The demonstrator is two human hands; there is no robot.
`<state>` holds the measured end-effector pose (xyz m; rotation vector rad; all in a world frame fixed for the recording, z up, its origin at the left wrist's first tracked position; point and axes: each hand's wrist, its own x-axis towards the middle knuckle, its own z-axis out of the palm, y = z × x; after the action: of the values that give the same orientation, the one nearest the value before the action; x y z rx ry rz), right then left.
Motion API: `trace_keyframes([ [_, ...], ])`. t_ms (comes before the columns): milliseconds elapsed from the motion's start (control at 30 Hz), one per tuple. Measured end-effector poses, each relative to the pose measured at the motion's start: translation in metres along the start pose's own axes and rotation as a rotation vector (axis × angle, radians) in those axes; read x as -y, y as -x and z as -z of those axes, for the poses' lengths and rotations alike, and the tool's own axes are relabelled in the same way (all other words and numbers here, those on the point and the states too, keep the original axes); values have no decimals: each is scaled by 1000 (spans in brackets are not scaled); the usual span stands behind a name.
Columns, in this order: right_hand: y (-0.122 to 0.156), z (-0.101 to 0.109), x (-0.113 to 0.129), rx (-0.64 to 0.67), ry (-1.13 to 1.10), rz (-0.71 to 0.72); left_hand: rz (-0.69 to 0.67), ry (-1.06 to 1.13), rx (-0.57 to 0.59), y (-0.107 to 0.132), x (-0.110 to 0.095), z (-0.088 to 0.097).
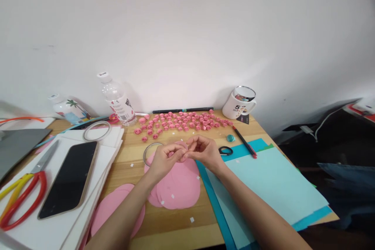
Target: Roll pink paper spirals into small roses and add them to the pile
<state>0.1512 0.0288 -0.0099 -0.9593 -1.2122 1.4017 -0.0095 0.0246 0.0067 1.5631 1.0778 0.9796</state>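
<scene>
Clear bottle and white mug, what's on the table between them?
In the head view, a black pen, a white stick and many pink paper coils lie there.

The wooden counter (175, 236) carries a loose band of pink paper rolls (186, 129), overlapping pink paper circles (184, 189), blue sheets (269, 183), a stack of white paper (104, 168), a bottle (120, 105), a mug (231, 105) and a black pen (166, 111).
</scene>
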Motion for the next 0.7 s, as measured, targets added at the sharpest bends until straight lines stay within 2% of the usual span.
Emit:
trace_keyframes([
  [200, 1, 0, 5, 34, 64, -7, -56, -88, 54, 0, -2, 3],
  [367, 0, 1, 1, 115, 87, -3, -48, -98, 119, 1, -5, 3],
  [500, 1, 0, -1, 177, 125, 23, 2, -62, 201, 0, -6, 2],
  [700, 6, 0, 0, 259, 238, 62, 146, 31, 379, 0, 1, 6],
])
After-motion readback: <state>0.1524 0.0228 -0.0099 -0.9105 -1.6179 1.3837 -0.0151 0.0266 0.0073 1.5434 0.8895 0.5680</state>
